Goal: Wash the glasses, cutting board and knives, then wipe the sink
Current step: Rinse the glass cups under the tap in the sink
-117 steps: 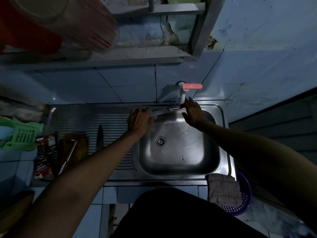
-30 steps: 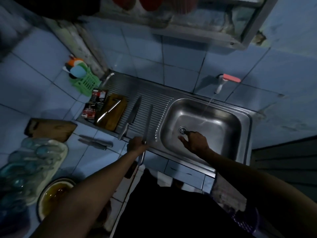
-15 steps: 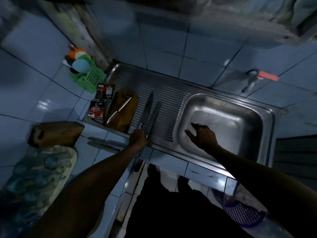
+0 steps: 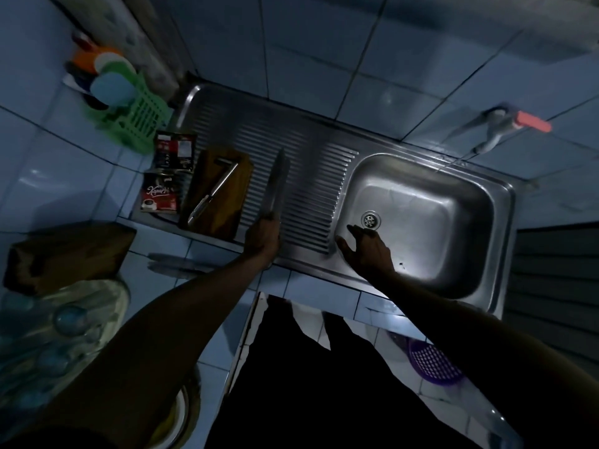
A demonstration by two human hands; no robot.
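My left hand [image 4: 263,236] grips the handle of a large knife [image 4: 276,186] whose blade lies along the ribbed drainboard [image 4: 308,176]. My right hand [image 4: 368,246] hovers with spread fingers over the near left rim of the steel sink basin [image 4: 453,228], close to the drain [image 4: 371,219]. A wooden cutting board [image 4: 220,196] with a metal peeler [image 4: 214,189] on it lies at the drainboard's left end. Another knife [image 4: 175,265] rests on the tiled counter. Several glasses [image 4: 61,319] sit on a tray at the lower left.
A tap with a red handle [image 4: 515,124] sticks out of the tiled wall above the basin. A green basket [image 4: 136,115], two coffee boxes [image 4: 165,176] and a second wooden board [image 4: 68,254] stand at the left. A purple basket [image 4: 431,361] is on the floor.
My left hand has laid the knife beside or over the one on the drainboard, so one blade shows now. My right hand drew back to the basin's near rim. The view shifted.
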